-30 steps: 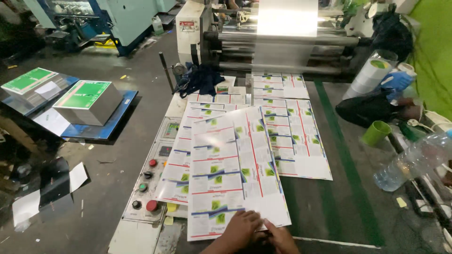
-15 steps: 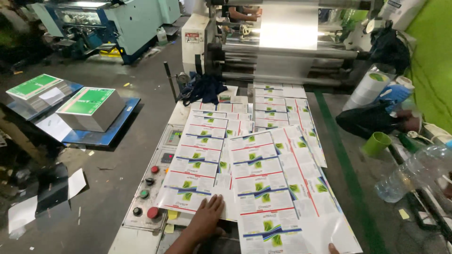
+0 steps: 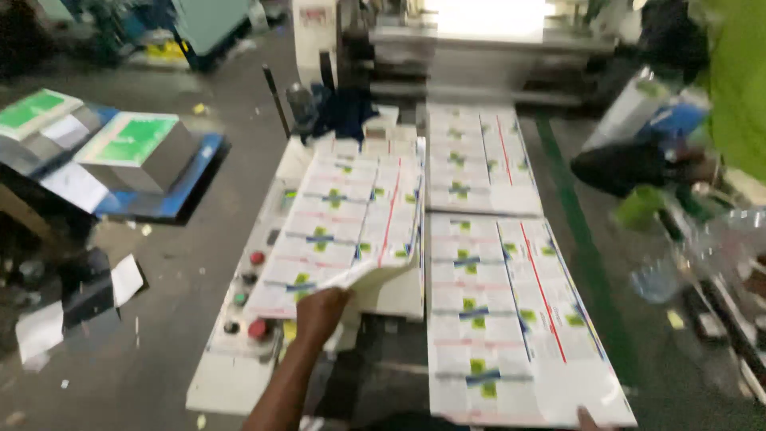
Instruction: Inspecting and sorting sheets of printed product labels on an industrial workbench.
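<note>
My left hand [image 3: 321,310] grips the near edge of a stack of printed sheets [image 3: 343,219] and lifts it off the white machine table [image 3: 227,375]. The sheets are white with rows of green, blue and red label prints. Only the fingertips of my right hand [image 3: 589,417] show at the bottom edge, touching the near corner of a second printed sheet [image 3: 503,311] lying flat on the right. A third printed sheet [image 3: 475,160] lies farther back toward the machine.
A control panel with red and green buttons [image 3: 247,299] runs along the table's left side. A printing machine with a bright roll [image 3: 487,32] stands behind. Stacks of green-topped sheets [image 3: 136,148] rest on a blue pallet at left. A plastic bottle [image 3: 678,263] lies at right.
The single overlapping pile has been split: my left hand pulled one stack leftward and lifted its edge, my right hand slid the other sheet to the right. The camera moved closer.
</note>
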